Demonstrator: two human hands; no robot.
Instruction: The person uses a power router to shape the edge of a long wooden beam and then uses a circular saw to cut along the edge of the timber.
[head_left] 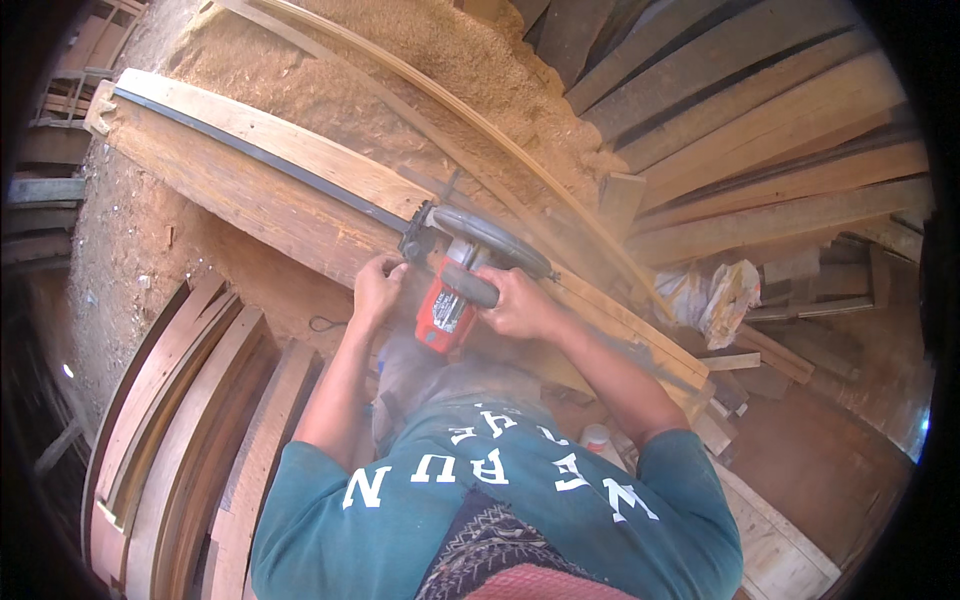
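Red circular saw (452, 290) on a long plank (260, 170), right hand (520, 303) closed around its grey top handle, left hand (378, 288) gripping the saw's front end, sawdust pile (400, 70) behind, stacked boards (190, 430) at left, crumpled bag (720, 295) at right.

Glossy red plastic circular saw (447, 305), rough matt wooden plank (250, 190), powdery sawdust heap (400, 60)

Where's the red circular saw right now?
In the head view, the red circular saw sits at centre on the long wooden plank, gripped by the left hand and right hand, with sawdust piled beyond.
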